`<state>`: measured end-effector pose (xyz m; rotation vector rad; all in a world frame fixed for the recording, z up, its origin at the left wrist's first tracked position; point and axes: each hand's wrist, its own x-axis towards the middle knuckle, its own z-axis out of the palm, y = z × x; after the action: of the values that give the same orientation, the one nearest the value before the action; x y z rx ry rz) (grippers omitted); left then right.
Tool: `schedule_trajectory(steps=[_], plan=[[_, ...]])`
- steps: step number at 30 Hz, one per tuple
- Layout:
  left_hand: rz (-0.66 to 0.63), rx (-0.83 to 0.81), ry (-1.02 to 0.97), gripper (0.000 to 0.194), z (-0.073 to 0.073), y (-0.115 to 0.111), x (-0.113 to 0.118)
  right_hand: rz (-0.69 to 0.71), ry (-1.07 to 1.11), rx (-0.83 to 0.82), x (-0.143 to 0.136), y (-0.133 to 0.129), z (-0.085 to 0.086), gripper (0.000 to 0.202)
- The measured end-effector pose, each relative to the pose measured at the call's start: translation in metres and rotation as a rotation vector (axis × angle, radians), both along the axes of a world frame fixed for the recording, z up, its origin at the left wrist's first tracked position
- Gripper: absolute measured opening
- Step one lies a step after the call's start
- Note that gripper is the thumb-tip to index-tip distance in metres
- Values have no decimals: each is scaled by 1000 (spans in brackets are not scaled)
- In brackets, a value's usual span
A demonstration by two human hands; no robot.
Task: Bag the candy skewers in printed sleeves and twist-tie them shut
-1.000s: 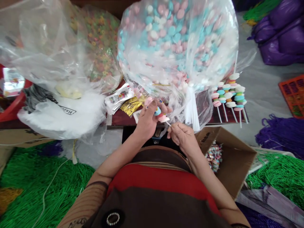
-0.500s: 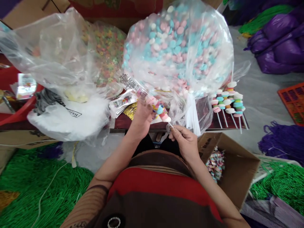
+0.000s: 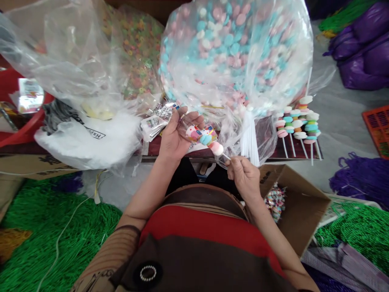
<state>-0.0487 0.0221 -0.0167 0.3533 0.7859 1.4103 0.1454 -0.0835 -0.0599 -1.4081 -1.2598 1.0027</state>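
My right hand (image 3: 244,174) is closed on the white stick of a candy skewer (image 3: 216,148), holding it at a slant between my hands. Pink, white and blue candies show on it, and its upper part is inside a clear printed wrapper (image 3: 194,132). My left hand (image 3: 176,138) is palm up at the wrapper's far end, thumb and fingers apart; the wrapper lies against the fingers. Just beyond that hand is a pile of silvery printed wrappers (image 3: 152,125). A bundle of white sticks (image 3: 249,136) lies beyond my right hand.
A big clear bag of pastel candies (image 3: 234,48) and a bag of ring-shaped candies (image 3: 139,56) stand behind. Finished-looking skewers (image 3: 299,125) lie at the table's right edge. Below is a cardboard box (image 3: 304,215) containing wrapped pieces. A white plastic bag (image 3: 91,142) sits left.
My left hand has turned palm up and its fingers have spread. My right hand has shifted slightly right and down with the stick, and the printed wrapper now shows more plainly.
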Motion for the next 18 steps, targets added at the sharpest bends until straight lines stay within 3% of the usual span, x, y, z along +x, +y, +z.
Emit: schedule_trajectory(steps=[8, 14, 18], plan=[[-52, 37, 51, 32, 1, -5, -1, 178, 139, -184, -10, 3, 9, 50], [-71, 181, 57, 17, 12, -10, 2, 102, 47, -32, -15, 6, 7, 31], [-49, 131, 94, 18, 10, -16, 14, 12, -17, 53, -17, 7, 2, 20]])
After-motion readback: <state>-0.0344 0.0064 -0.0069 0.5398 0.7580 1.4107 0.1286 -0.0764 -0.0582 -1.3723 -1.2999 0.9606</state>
